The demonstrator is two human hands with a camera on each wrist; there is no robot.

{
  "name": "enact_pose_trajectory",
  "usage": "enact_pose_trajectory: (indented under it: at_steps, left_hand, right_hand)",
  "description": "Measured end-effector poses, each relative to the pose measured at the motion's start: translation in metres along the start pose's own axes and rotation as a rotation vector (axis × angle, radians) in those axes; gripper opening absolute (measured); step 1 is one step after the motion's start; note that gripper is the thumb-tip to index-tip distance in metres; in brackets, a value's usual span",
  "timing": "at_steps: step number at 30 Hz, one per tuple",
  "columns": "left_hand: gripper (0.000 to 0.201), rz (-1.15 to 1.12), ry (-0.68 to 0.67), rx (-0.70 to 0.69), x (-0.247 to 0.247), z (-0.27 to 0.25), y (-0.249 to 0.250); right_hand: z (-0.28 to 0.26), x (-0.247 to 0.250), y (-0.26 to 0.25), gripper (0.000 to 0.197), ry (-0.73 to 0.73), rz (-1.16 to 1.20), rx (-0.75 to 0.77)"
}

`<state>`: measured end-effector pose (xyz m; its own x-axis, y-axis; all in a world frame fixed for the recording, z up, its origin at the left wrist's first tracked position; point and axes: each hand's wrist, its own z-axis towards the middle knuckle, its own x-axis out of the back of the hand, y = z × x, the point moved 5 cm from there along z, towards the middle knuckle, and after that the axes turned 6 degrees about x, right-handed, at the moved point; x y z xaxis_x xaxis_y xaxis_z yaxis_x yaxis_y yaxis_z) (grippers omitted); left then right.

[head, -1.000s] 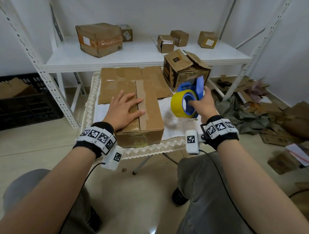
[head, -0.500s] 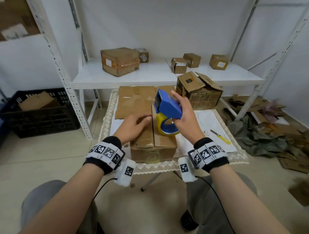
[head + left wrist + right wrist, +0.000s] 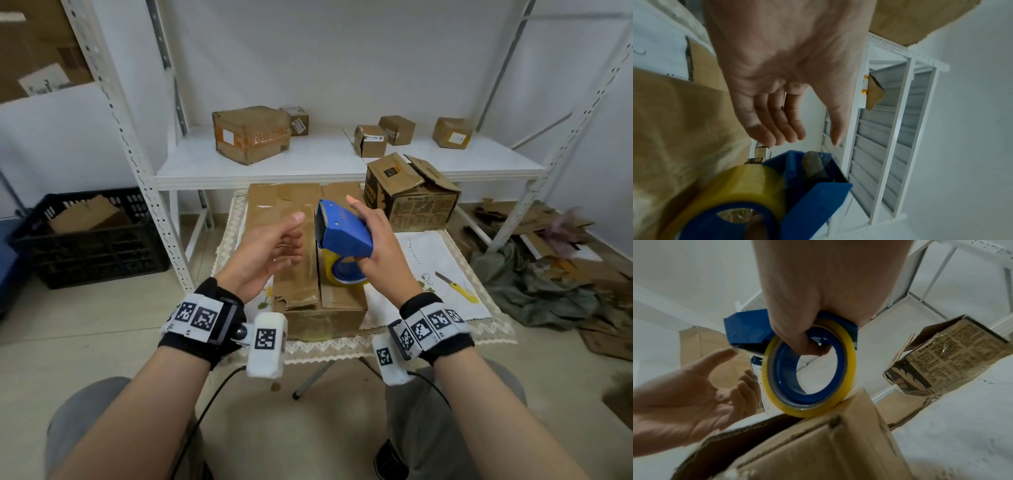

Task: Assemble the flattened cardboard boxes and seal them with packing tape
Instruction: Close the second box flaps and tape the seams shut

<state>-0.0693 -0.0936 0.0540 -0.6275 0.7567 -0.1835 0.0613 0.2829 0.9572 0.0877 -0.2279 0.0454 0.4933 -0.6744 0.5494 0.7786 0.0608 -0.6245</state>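
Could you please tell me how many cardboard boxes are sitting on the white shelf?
5: a large box at left, a small one behind it, two mid-shelf, one at right. Others may be hidden.

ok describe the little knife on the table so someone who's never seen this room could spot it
Start at the small table with the lace-edged white cloth, in front of the white shelving. On its right side, right of the cardboard box under the hands, lies the utility knife. It is the only slim thing there, with a yellow handle and a bare dark blade.
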Motion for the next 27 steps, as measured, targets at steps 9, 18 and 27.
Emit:
enact_pose_trajectory:
  at_steps: [9,18,27]
  left_hand:
    - [0.016,-0.193,-0.027,0.036,0.002,0.0,0.008]
    - [0.002,-0.09,0.003,0.106,0.004,-0.001,0.019]
    - [0.005,0.027,0.051,0.061,0.008,0.005,0.06]
  right_hand:
    - [-0.001,-0.001,-0.001,0.098,-0.01,0.008,0.008]
    - [-0.003,0.013,-0.004,0.101,0.031,-0.026,0.075]
    - [0.011,0.057,-0.006,0.082,0.145,-0.222,0.182]
